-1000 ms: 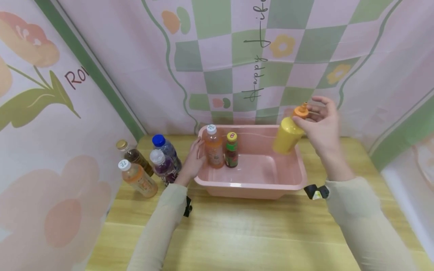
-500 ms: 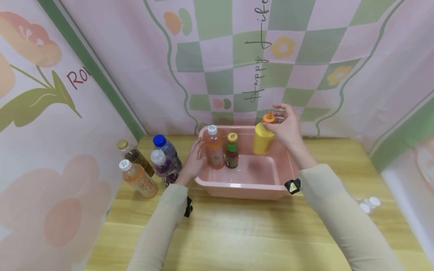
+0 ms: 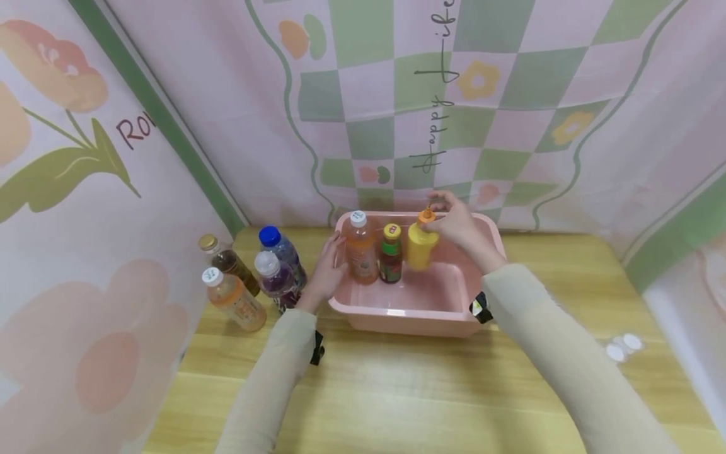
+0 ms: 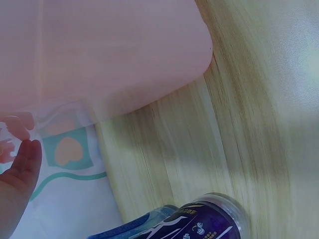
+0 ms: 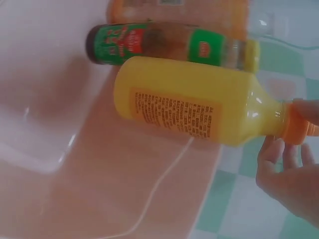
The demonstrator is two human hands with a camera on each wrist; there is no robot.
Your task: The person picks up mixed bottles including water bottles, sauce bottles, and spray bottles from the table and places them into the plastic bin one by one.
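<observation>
My right hand (image 3: 455, 222) pinches the orange cap of a yellow squeeze bottle (image 3: 421, 249) and holds it upright inside the pink basin (image 3: 414, 323). Beside it stands a small sauce bottle (image 3: 391, 260) with a yellow cap and green label. Further left in the basin is an orange drink bottle (image 3: 362, 255) with a white cap. In the right wrist view the squeeze bottle (image 5: 184, 99) lies close to the sauce bottle (image 5: 164, 44); whether they touch I cannot tell. My left hand (image 3: 324, 274) holds the basin's left rim, thumb over the edge.
Left of the basin stand several bottles: a blue-capped one (image 3: 283, 249), a purple drink bottle (image 3: 278, 280), a gold-capped dark one (image 3: 231, 265) and another orange drink bottle (image 3: 241, 306). Small white round objects (image 3: 624, 347) lie on the wooden table (image 3: 397, 391) at right. A patterned curtain (image 3: 368, 75) hangs behind.
My right hand has carried the yellow squeeze bottle leftward and lower, from the basin's right side to near the sauce bottle. The left hand has stayed at the rim.
</observation>
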